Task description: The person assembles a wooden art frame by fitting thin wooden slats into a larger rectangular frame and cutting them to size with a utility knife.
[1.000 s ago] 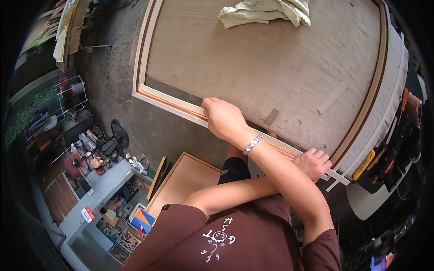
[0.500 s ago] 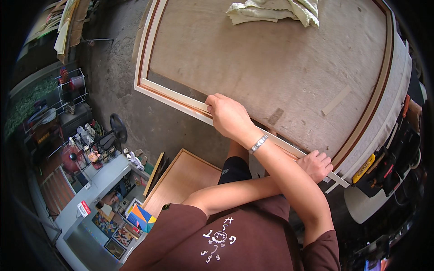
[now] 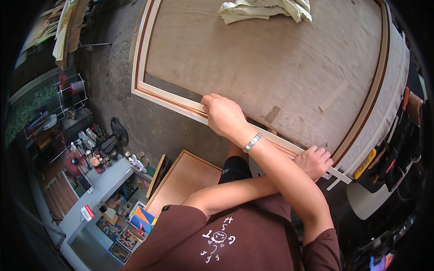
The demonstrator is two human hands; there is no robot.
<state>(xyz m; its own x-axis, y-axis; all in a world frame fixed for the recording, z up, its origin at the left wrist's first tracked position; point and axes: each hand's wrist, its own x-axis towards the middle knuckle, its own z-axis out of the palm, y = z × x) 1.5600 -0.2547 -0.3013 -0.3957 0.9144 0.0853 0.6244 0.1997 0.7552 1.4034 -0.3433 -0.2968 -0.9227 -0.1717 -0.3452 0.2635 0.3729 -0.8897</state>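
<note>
My forearms are crossed, the right over the left. A large picture frame (image 3: 172, 105), white outside with a brown inner edge, lies over a plywood board (image 3: 262, 63). Along its near rail runs a pale wooden strip (image 3: 339, 175), whose end juts past the near right corner. My right hand (image 3: 221, 113), with a silver watch (image 3: 252, 142) on the wrist, is closed round the strip and rail left of the middle. Near the right corner, my left hand (image 3: 313, 162) is closed over the same strip, its fingertips partly hidden.
A crumpled cream cloth (image 3: 266, 10) and a small flat strip (image 3: 333, 95) lie on the board. Tools, including a yellow-handled one (image 3: 364, 164), hang at the right. A wooden panel (image 3: 190, 174) stands below left, near a cluttered grey bench (image 3: 90, 198) and a black wheel (image 3: 119, 132).
The view has shifted slightly, so the frame and cloth sit a little further left. Both hands keep their hold at about the same places on the rail.
</note>
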